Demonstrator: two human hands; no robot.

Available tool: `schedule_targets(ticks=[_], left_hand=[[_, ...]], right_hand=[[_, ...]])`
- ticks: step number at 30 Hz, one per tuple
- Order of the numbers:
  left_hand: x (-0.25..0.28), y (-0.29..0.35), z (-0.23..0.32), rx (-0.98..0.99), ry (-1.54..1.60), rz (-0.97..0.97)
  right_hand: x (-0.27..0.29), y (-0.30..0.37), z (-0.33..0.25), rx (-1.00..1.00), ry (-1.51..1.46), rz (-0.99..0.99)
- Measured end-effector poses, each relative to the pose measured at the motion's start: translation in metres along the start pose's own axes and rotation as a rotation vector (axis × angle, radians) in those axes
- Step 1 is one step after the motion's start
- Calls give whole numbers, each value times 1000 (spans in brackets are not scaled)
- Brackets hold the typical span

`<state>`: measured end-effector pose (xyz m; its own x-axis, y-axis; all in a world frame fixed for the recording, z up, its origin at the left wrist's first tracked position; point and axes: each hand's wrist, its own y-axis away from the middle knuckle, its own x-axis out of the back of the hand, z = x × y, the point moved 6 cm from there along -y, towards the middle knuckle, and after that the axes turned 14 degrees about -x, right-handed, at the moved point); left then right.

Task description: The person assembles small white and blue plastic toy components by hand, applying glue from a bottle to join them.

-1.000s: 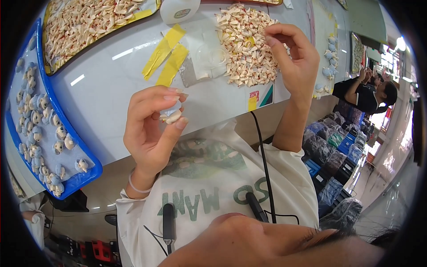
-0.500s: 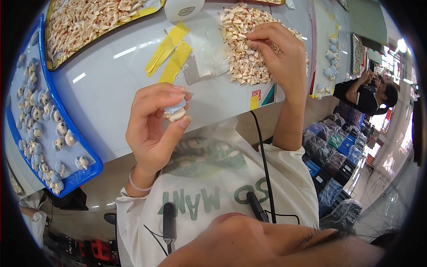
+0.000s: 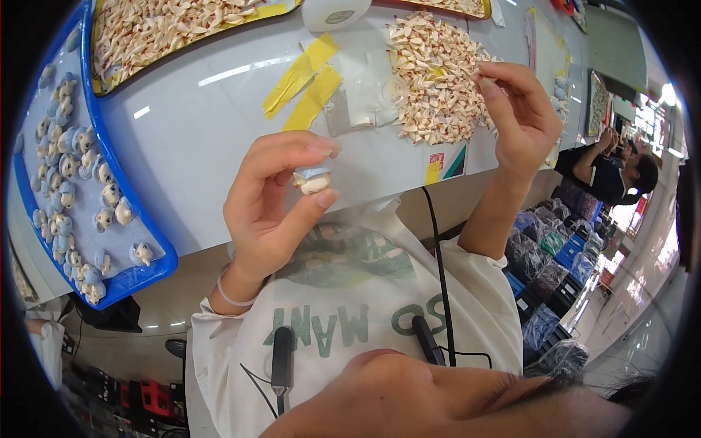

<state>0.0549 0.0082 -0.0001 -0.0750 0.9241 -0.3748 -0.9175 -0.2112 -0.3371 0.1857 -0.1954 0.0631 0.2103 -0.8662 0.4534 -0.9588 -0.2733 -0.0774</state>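
My left hand [image 3: 272,197] is closed above the table's near edge, thumb and fingertips pinching a small doll head [image 3: 314,181] with a pale blue top and a cream lower part. Beyond it, at the right, a loose heap of small cream pointed pieces with reddish tips [image 3: 438,87] lies on the table. My right hand [image 3: 522,109] is over the right edge of this heap, thumb and index finger drawn together. What lies between those fingertips, if anything, is too small to make out.
On the left stands a blue tray [image 3: 169,266] with several similar blue-and-cream heads. A dark-rimmed tray [image 3: 109,89] of cream pieces lies at the back. Yellow tape strips [image 3: 303,77] and a white container [image 3: 332,13] are near the middle. A black cable [image 3: 436,241] hangs at the table's front.
My right hand has shifted right across the heap, to its edge. The left hand keeps hold of the doll head, turned slightly. The whole view has moved a little.
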Motion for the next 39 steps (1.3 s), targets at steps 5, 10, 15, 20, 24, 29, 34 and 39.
schedule_targets(ticks=[5,10,15,20,24,29,34,39], left_hand=[[-3,-2,-1,12,288,124],[0,-1,-3,-16,252,85],[2,-4,-1,-58,113,-9],[5,2,-4,30,338,77],[5,4,-6,63,294,61],[5,2,-5,88,267,35],[1,2,-6,95,344,93],[1,2,-7,61,366,57]], right_hand=[[-6,5,-14,43,-8,-165],[-11,2,-26,114,75,-80],[-23,-2,-26,1,46,-58],[-43,-11,-31,62,116,-196],[-65,-13,-40,131,369,-248],[-64,-13,-47,223,601,-236],[-67,-14,-41,253,518,-144],[-64,-10,-39,179,517,-213]])
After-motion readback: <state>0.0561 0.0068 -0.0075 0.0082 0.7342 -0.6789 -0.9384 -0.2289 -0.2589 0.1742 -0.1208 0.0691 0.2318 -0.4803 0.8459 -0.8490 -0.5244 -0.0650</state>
